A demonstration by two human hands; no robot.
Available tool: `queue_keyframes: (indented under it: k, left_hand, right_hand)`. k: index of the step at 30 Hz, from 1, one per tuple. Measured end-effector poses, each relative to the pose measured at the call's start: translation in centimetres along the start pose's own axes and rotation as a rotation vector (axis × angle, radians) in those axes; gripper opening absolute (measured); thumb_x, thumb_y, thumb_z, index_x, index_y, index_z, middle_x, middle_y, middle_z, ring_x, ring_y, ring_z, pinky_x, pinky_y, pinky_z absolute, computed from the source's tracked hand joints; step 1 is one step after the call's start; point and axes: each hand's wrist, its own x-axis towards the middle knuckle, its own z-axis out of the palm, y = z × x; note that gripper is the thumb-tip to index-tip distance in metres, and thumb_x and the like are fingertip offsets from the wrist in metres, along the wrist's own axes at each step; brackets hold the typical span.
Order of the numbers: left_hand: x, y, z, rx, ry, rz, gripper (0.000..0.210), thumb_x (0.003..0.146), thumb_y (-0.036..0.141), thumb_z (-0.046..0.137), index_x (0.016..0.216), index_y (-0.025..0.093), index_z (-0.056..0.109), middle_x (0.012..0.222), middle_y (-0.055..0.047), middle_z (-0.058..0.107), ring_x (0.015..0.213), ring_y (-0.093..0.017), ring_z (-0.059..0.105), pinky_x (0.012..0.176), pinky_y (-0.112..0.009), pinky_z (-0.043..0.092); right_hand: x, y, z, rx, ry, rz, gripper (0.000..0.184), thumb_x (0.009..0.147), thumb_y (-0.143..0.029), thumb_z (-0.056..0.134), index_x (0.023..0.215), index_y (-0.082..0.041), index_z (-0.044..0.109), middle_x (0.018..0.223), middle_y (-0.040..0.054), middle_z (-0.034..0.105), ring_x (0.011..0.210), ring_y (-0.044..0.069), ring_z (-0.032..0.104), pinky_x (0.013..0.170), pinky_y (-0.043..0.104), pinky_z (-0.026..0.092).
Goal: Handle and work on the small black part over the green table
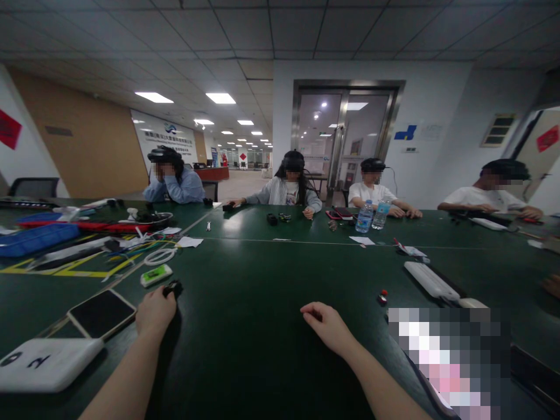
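My left hand (155,314) rests on the green table left of the middle. Its fingers are closed around a small black object (174,288) whose exact kind I cannot make out. My right hand (327,328) lies on the tabletop right of the middle, holding nothing, with the fingers loosely bent and a gap beside the thumb. Just beyond the left hand is a white and bright green device (156,275). A phone with a dark screen (102,313) lies to its left. Off to the right of my right hand stands a small red and black item (382,297).
A white box-shaped device (50,364) sits at the near left, a blurred-out screen (455,367) at the near right. Cables (160,256) and a blue tray (39,240) crowd the left. Water bottles (364,217) stand at the far side, where several people sit.
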Motion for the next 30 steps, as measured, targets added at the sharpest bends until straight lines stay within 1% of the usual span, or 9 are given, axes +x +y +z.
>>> queue_keyframes:
  k: [5, 8, 11, 16, 22, 30]
  left_hand:
    - [0.04, -0.15, 0.13, -0.023, 0.027, -0.006, 0.046, 0.083, 0.031, 0.039, 0.120, 0.010, 0.056, 0.116, -0.019, 0.059, 0.099, -0.032, 0.059, 0.080, -0.040, 0.049]
    - [0.00, -0.12, 0.05, -0.026, 0.017, -0.003, 0.046, 0.083, 0.031, 0.039, 0.120, 0.010, 0.056, 0.115, -0.019, 0.059, 0.100, -0.033, 0.058, 0.080, -0.041, 0.048]
    - [-0.06, -0.03, -0.01, -0.023, 0.006, -0.007, 0.047, 0.084, 0.032, 0.038, 0.121, 0.009, 0.055, 0.115, -0.020, 0.058, 0.100, -0.033, 0.058, 0.080, -0.040, 0.048]
    - [-0.03, -0.01, 0.17, -0.010, 0.030, 0.003, 0.045, 0.083, 0.030, 0.038, 0.117, 0.008, 0.058, 0.114, -0.020, 0.059, 0.098, -0.033, 0.058, 0.081, -0.040, 0.048]
    - [0.18, -0.11, 0.27, -0.035, 0.013, -0.015, 0.048, 0.081, 0.030, 0.040, 0.120, 0.009, 0.056, 0.119, -0.019, 0.058, 0.102, -0.033, 0.057, 0.083, -0.040, 0.048]
    - [0.31, -0.18, 0.28, -0.019, -0.028, -0.003, 0.050, 0.082, 0.032, 0.037, 0.123, 0.009, 0.054, 0.120, -0.018, 0.057, 0.104, -0.032, 0.057, 0.083, -0.038, 0.048]
  right_hand:
    - [0.25, 0.50, 0.13, 0.002, 0.001, -0.009, 0.023, 0.085, -0.026, 0.051, 0.105, -0.023, 0.062, 0.103, 0.0013, 0.062, 0.094, 0.019, 0.059, 0.081, 0.032, 0.047]
    - [0.38, 0.70, 0.20, 0.004, 0.005, -0.014, 0.023, 0.085, -0.026, 0.051, 0.104, -0.023, 0.062, 0.102, 0.0013, 0.063, 0.093, 0.018, 0.059, 0.080, 0.031, 0.047]
    - [0.28, 0.51, 0.16, 0.005, 0.008, -0.012, 0.022, 0.085, -0.025, 0.051, 0.104, -0.023, 0.062, 0.102, 0.0016, 0.063, 0.093, 0.018, 0.059, 0.080, 0.031, 0.047]
    - [0.02, -0.09, 0.08, -0.010, 0.021, -0.009, 0.022, 0.085, -0.026, 0.051, 0.104, -0.023, 0.063, 0.103, 0.0020, 0.063, 0.095, 0.019, 0.059, 0.081, 0.032, 0.047]
    - [0.12, 0.08, 0.09, -0.011, 0.010, -0.010, 0.023, 0.085, -0.025, 0.050, 0.105, -0.024, 0.062, 0.103, 0.0016, 0.062, 0.094, 0.019, 0.059, 0.081, 0.031, 0.047]
    - [0.02, -0.13, 0.10, -0.008, 0.017, -0.003, 0.022, 0.085, -0.023, 0.051, 0.104, -0.023, 0.063, 0.103, 0.0016, 0.063, 0.096, 0.019, 0.059, 0.082, 0.032, 0.047]
